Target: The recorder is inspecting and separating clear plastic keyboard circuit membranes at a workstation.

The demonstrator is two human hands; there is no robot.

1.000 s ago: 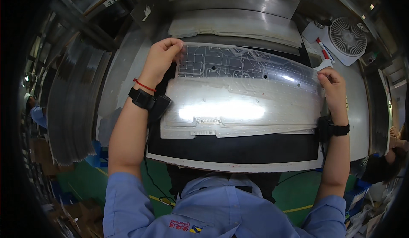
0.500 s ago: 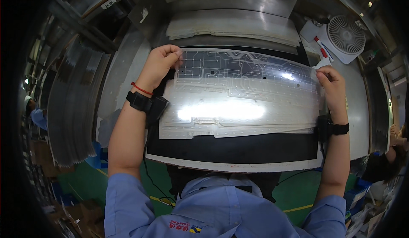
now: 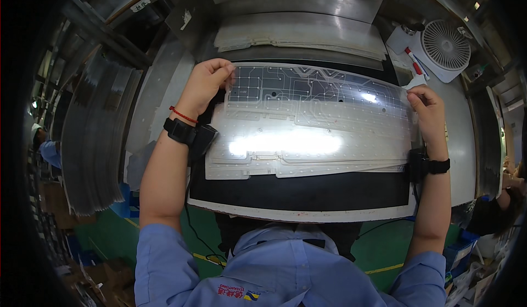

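Note:
A clear plastic sheet printed with pale circuit traces (image 3: 318, 93) spans the space between my hands. My left hand (image 3: 211, 79) pinches its far left corner, and my right hand (image 3: 427, 102) pinches its far right corner. Beneath the sheet's near part lie more translucent circuit sheets (image 3: 230, 171), slightly fanned, on a black mat (image 3: 307, 190). Bright glare washes out the middle of the sheets, so how many overlap there is hidden. Each of my wrists carries a black strapped device, and a red cord circles the left one.
Behind the mat lies a stack of pale sheets (image 3: 302, 35). A white fan (image 3: 447, 46), a red marker (image 3: 413, 60) and a small white container (image 3: 402, 38) stand at the far right. Tall stacks of sheets (image 3: 96, 137) flank the table. Another person (image 3: 49, 150) is at the far left.
Almost nothing differs. The sheet's near edge and the glare on it have shifted very slightly, while both hands keep their hold on the corners.

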